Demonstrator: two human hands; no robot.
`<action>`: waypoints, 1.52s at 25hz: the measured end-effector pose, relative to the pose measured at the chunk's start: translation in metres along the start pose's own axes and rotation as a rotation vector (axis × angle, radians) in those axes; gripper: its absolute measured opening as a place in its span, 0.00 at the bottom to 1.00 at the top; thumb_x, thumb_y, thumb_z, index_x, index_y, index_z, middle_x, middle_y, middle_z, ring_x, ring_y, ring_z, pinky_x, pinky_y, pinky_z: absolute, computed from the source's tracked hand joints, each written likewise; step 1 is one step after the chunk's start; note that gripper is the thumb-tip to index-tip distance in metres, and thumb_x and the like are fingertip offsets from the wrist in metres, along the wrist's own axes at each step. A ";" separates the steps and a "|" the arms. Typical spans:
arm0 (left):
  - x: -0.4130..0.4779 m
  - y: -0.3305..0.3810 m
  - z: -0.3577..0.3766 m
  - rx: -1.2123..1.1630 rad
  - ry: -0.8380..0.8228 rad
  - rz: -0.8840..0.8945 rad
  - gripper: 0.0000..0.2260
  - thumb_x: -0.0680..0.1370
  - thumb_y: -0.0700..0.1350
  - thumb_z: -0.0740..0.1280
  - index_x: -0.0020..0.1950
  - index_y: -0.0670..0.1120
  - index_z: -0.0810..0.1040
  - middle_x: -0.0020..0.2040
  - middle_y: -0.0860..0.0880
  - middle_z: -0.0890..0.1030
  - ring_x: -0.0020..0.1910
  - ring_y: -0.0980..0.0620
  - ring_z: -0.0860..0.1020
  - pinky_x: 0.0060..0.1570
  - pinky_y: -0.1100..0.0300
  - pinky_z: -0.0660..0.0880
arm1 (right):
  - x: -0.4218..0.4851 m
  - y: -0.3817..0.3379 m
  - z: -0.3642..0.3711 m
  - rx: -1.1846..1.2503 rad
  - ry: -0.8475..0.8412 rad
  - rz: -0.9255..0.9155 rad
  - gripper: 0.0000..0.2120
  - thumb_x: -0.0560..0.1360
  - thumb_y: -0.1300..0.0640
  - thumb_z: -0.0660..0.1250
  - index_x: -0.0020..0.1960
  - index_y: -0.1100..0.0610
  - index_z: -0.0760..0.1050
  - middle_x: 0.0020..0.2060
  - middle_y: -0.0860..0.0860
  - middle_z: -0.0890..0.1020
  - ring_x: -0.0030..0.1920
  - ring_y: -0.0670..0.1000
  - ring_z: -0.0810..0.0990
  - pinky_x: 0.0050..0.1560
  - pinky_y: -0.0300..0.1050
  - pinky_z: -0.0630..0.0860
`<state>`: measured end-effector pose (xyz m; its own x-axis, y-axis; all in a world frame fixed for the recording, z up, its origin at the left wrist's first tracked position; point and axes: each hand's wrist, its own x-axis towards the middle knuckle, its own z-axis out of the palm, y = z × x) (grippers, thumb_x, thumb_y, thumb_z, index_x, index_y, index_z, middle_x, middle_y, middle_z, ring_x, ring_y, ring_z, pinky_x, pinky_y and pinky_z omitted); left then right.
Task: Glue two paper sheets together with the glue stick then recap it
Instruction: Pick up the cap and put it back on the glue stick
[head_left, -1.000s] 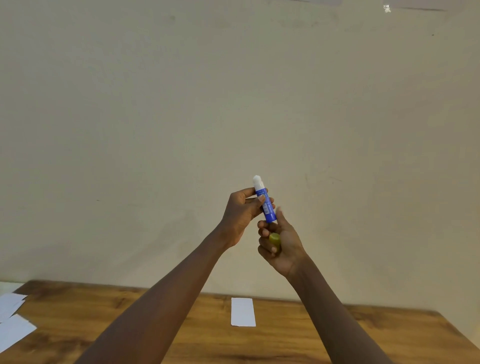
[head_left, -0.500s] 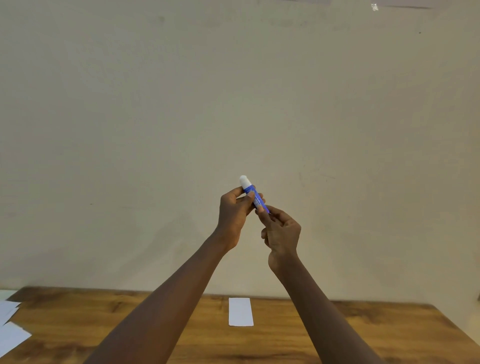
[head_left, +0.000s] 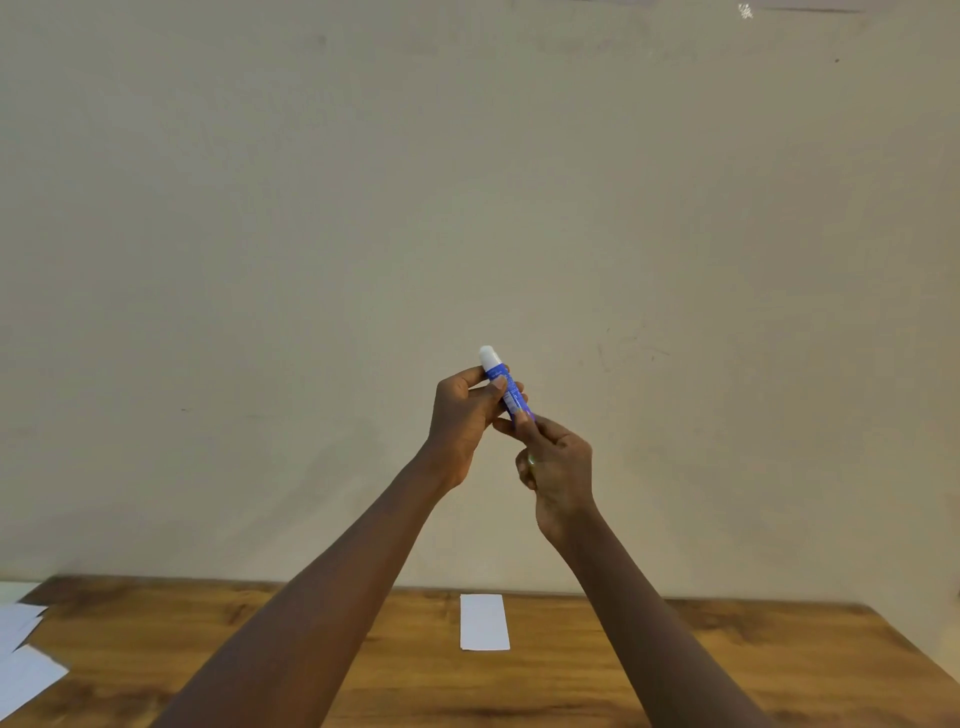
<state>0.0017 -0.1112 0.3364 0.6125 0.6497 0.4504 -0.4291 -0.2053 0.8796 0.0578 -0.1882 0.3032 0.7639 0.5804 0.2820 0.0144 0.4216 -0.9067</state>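
Both hands are raised in front of the wall, above the table. My left hand (head_left: 462, 415) grips the middle of a blue glue stick (head_left: 503, 384), which is tilted with its white tip pointing up and left. The thumb and fingers of my right hand (head_left: 558, 467) pinch the stick's lower end. A small yellow-green bit, the cap (head_left: 531, 460), shows inside the curled right fingers. A narrow white paper strip (head_left: 484, 622) lies flat on the wooden table (head_left: 675, 665), far below the hands.
More white paper sheets (head_left: 21, 670) lie at the table's left edge. A plain beige wall (head_left: 311, 260) rises right behind the table. The table's right corner falls away at the lower right.
My right hand has turned over: its palm with the yellow-green cap faced me, and now its fingertips pinch the stick's lower end. Both hands drifted slightly left with the stick.
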 end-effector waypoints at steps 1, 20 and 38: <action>0.000 0.000 0.001 0.026 0.015 0.014 0.12 0.78 0.37 0.60 0.61 0.36 0.72 0.48 0.43 0.79 0.41 0.50 0.80 0.40 0.68 0.78 | 0.000 0.001 0.000 -0.110 0.051 -0.096 0.12 0.74 0.59 0.64 0.55 0.63 0.76 0.39 0.56 0.82 0.17 0.43 0.67 0.20 0.31 0.66; -0.002 0.010 0.005 0.062 0.083 0.000 0.09 0.74 0.37 0.66 0.54 0.37 0.77 0.42 0.46 0.82 0.39 0.52 0.81 0.46 0.64 0.78 | 0.006 0.001 -0.008 -0.380 0.094 -0.249 0.16 0.75 0.50 0.61 0.52 0.60 0.77 0.35 0.53 0.81 0.24 0.44 0.70 0.26 0.32 0.64; 0.002 0.019 -0.012 0.017 -0.191 -0.042 0.09 0.78 0.38 0.60 0.56 0.39 0.75 0.44 0.47 0.81 0.40 0.55 0.82 0.42 0.65 0.79 | -0.006 -0.012 -0.004 0.340 -0.281 0.324 0.23 0.76 0.42 0.51 0.40 0.59 0.74 0.23 0.47 0.74 0.18 0.43 0.63 0.19 0.32 0.63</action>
<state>-0.0130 -0.1054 0.3525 0.7454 0.5071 0.4327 -0.3902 -0.1945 0.9000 0.0553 -0.1996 0.3110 0.4921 0.8622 0.1200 -0.4382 0.3644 -0.8217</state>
